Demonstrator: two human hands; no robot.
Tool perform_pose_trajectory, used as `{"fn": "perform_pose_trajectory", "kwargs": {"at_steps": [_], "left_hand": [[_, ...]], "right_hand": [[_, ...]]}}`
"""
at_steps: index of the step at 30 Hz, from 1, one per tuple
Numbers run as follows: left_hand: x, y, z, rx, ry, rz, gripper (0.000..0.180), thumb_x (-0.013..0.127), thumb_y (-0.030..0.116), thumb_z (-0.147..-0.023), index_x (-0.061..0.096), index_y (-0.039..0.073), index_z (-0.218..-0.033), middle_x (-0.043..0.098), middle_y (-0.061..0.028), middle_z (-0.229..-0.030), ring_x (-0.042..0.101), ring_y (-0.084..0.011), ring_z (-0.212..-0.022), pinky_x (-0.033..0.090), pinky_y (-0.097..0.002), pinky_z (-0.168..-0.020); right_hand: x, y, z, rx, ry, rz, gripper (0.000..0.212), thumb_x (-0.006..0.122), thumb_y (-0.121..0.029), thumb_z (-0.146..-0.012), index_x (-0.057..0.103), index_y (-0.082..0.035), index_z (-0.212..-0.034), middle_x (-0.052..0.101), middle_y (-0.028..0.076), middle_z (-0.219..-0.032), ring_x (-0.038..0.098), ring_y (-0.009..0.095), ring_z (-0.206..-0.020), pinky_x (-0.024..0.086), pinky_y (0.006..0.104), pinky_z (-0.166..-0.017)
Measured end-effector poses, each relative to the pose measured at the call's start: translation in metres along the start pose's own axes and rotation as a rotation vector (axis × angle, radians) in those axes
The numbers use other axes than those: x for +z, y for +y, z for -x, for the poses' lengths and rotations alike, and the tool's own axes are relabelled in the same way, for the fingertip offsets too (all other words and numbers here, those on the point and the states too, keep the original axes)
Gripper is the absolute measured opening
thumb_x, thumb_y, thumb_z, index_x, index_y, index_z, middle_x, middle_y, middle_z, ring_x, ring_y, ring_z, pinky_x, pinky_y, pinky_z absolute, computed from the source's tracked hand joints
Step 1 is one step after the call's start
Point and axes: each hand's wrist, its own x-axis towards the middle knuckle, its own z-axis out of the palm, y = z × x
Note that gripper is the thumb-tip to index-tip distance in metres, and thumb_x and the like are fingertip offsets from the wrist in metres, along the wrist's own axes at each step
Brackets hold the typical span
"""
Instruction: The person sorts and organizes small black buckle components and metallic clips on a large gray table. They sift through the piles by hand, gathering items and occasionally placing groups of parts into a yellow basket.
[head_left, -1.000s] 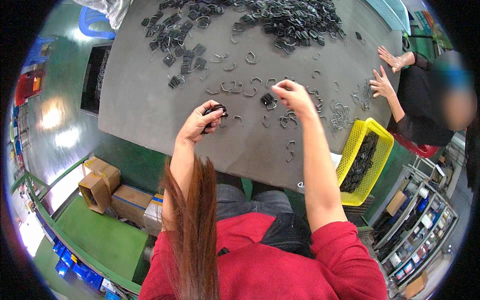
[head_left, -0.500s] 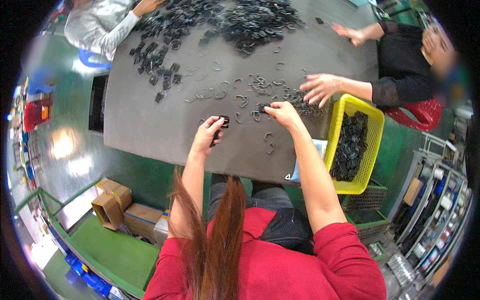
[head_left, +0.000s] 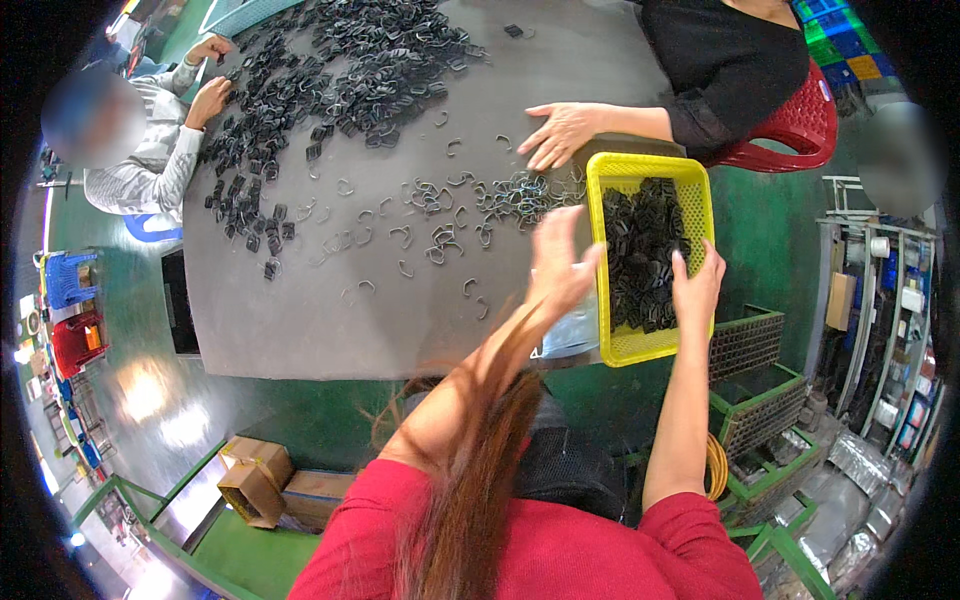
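Observation:
A yellow plastic basket point(head_left: 604, 300) full of small black buckle-like pieces point(head_left: 640, 270) stands at the table's right edge. My right hand point(head_left: 698, 285) is at its right rim, thumb on the inner side and fingers over the edge. Beside the left rim is my left hand point(head_left: 560, 262), fingers spread and smeared by motion, with no piece visible in it. Thin metal rings point(head_left: 510, 200) lie scattered on the grey table point(head_left: 280, 335), bunched near the basket. A light blue item point(head_left: 572, 335) shows partly under my left forearm.
A big pile of black pieces point(head_left: 370, 70) covers the far left of the table. Across at the right, a co-worker's hand point(head_left: 560, 135) rests near the rings; another co-worker's hands point(head_left: 208, 100) handle pieces at left. Green-framed crates point(head_left: 750, 400) stand below the basket.
Both hands have moved right to the basket from over the table. The black pieces they held no longer show in them. The view has shifted, and the right co-worker's second hand is out of sight.

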Motion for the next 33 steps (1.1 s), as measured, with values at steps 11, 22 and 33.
{"fn": "perform_pose_trajectory", "kwargs": {"at_steps": [11,22,33], "left_hand": [[-0.09,-0.115,0.126,-0.151,-0.118,-0.554,0.068,0.068,0.017,-0.074,0.034,0.01,-0.132,0.027,-0.015,-0.14,0.017,-0.0375,-0.134,0.014,-0.0539,-0.107],[-0.102,-0.135,0.101,0.051,-0.355,-0.538,0.075,0.069,0.027,-0.074,0.029,0.015,-0.136,0.023,-0.0131,-0.142,0.011,-0.0364,-0.136,0.008,-0.0584,-0.108],[-0.08,-0.18,0.045,0.1,-0.106,-0.88,0.081,0.055,0.052,-0.08,0.018,0.019,-0.143,0.012,-0.0086,-0.15,0.001,-0.0288,-0.14,-0.01,-0.0596,-0.104]], "right_hand": [[0.208,-0.108,0.028,-0.317,-0.049,-0.068,0.06,0.054,-0.031,-0.087,0.033,0.002,-0.133,0.031,0.025,-0.137,0.028,0.039,-0.129,0.024,0.0467,-0.107],[0.221,-0.141,0.055,-0.414,-0.154,-0.162,0.049,0.055,-0.031,-0.086,0.044,-0.008,-0.129,0.041,0.015,-0.133,0.034,0.032,-0.128,0.025,0.0503,-0.105],[0.289,-0.161,-0.005,-0.414,-0.028,-0.079,0.049,0.046,-0.038,-0.091,0.042,-0.013,-0.132,0.04,0.009,-0.138,0.032,0.028,-0.131,0.021,0.0511,-0.106]]}}
